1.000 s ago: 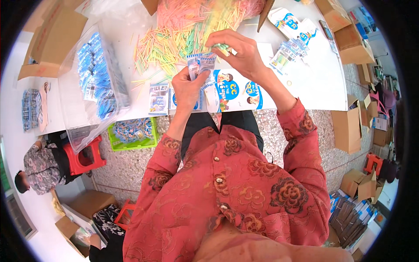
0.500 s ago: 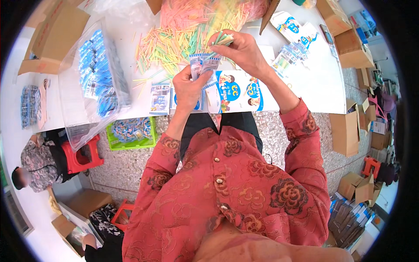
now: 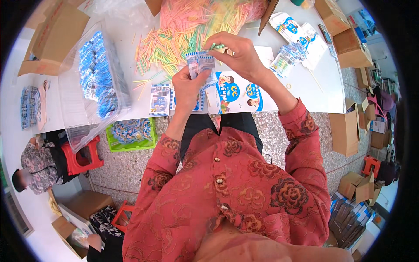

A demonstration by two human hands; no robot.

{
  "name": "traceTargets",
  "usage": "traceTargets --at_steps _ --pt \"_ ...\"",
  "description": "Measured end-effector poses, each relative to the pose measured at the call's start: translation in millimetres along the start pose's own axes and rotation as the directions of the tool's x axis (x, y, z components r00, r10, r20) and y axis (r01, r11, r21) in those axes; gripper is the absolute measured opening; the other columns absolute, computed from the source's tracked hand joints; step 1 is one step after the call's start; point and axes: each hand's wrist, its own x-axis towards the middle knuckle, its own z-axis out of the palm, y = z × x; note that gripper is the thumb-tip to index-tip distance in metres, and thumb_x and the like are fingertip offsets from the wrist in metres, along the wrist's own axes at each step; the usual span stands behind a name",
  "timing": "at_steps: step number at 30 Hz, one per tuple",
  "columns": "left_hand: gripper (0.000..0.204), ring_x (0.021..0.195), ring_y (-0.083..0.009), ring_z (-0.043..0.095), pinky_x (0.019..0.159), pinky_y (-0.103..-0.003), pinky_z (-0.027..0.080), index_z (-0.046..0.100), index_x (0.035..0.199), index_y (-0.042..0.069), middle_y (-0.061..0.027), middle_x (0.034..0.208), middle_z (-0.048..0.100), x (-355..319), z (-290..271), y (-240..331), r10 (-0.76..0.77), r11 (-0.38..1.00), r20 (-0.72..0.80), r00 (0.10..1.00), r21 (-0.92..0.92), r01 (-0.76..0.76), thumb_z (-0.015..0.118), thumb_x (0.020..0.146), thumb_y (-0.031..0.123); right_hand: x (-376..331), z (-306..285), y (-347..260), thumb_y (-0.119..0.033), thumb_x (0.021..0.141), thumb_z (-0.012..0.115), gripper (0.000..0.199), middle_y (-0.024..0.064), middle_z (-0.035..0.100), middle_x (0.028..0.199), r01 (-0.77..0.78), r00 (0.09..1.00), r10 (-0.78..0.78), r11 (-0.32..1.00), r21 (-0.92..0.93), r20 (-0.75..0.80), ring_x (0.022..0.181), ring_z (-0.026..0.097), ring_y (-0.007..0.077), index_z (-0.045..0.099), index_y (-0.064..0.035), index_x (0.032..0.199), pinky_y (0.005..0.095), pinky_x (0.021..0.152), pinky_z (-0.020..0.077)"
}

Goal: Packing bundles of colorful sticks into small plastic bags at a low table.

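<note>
My left hand (image 3: 187,87) pinches a small blue-and-white plastic packet (image 3: 204,65) above the table's near side. Several thin pastel sticks (image 3: 219,46), their ends showing green and pale yellow, are gripped in the curled fingers of my right hand (image 3: 242,56). That hand is right beside the packet's upper edge. Beyond both hands spreads a loose pile of pink, yellow and green sticks (image 3: 168,50). Below my left hand, a flat packet (image 3: 160,99) lies at the table edge. A printed white-and-blue sheet (image 3: 238,102) lies just right of the packet I hold.
A clear plastic tray (image 3: 70,98) of blue packets (image 3: 94,70) stands at left. More packets (image 3: 288,56) and folded printed cartons (image 3: 286,26) lie at right. A green basket (image 3: 153,142) is below the table edge. Cardboard boxes (image 3: 345,135) flank the table; another person (image 3: 41,163) sits at left.
My right hand has come slightly left and lower with the sticks, closer to the packet. The packet in my left hand has tilted a little; my left hand stays about in place.
</note>
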Motion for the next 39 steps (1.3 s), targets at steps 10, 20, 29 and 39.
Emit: traceTargets --at_steps 10,20,29,39 --pt "0.014 0.064 -0.0027 0.054 0.056 -0.018 0.043 0.067 0.09 -0.001 -0.0003 0.077 0.065 4.2 0.9 0.4 0.011 0.999 0.013 1.0 0.033 -0.011 0.07 0.076 0.001 5.4 -1.5 -4.7 -0.009 0.083 0.065 0.017 0.0041 0.067 0.084 -0.169 0.982 0.162 0.983 0.069 0.092 0.068 0.058 0.0061 0.064 -0.0019 0.099 0.0235 0.057 0.0462" --pt "0.015 0.063 -0.0028 0.055 0.056 -0.018 0.043 0.068 0.09 -0.001 -0.0008 0.076 0.066 4.6 2.0 5.5 -0.003 1.0 -0.006 1.0 -0.016 0.003 0.071 0.076 0.003 5.9 2.0 -1.8 -0.006 0.083 0.064 0.015 0.0035 0.067 0.089 0.012 1.0 -0.012 0.995 0.096 -0.002 0.079 0.06 0.007 0.064 -0.0016 0.097 0.0224 0.066 0.0491" --pt "0.015 0.063 -0.0031 0.055 0.056 -0.018 0.044 0.068 0.09 -0.001 -0.0008 0.076 0.065 4.5 -0.7 2.1 -0.009 0.997 0.013 1.0 -0.075 0.01 0.071 0.076 0.003 7.4 0.6 -12.5 -0.01 0.082 0.066 0.016 0.001 0.064 0.077 -0.102 0.991 0.094 0.991 0.084 0.1 0.067 0.054 0.0042 0.064 -0.0005 0.095 0.021 0.057 0.0436" --pt "0.014 0.062 -0.0028 0.054 0.055 -0.019 0.042 0.068 0.088 -0.001 0.0 0.075 0.065 9.5 -4.2 -3.5 0.027 0.998 -0.01 1.0 0.063 -0.026 0.071 0.076 0.004 15.9 5.6 8.2 -0.019 0.083 0.068 0.019 -0.0046 0.058 0.068 -0.277 0.96 0.249 0.914 0.295 0.131 0.058 0.043 0.0009 0.067 -0.0043 0.095 0.0193 0.05 0.0333"
